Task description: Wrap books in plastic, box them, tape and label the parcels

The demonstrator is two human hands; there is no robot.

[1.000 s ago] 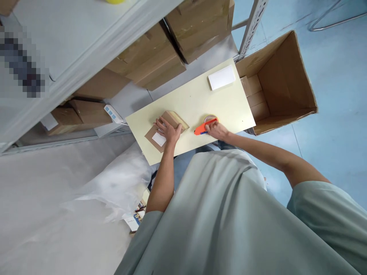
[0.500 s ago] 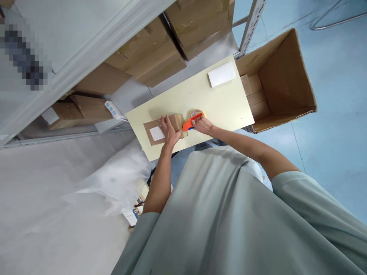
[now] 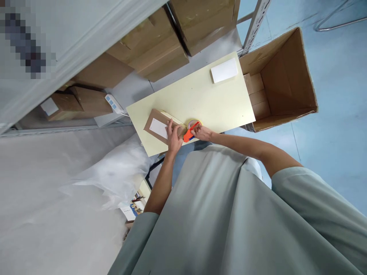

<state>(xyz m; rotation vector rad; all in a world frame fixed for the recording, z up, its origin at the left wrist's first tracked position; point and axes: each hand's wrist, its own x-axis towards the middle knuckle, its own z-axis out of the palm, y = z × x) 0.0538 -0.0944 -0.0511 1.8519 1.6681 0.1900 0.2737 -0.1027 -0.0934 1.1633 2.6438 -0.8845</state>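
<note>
Gripping the orange tape dispenser [image 3: 187, 136] at the worktop's [image 3: 220, 103] near edge, your right hand [image 3: 202, 132] is wrapped firm! Your left hand [image 3: 174, 138] lies over the right end of the small carton [image 3: 153, 117], left on the worktop; pressing or pinching, I can't tell. Watch that left thumb: it's just beside the dispenser's nose, and a slip could catch it. Pull too hard toward you and the carton could skid off. Farther on, a white packet [image 3: 224, 71] sits far right, a big open carton [image 3: 289, 74] beyond.
</note>
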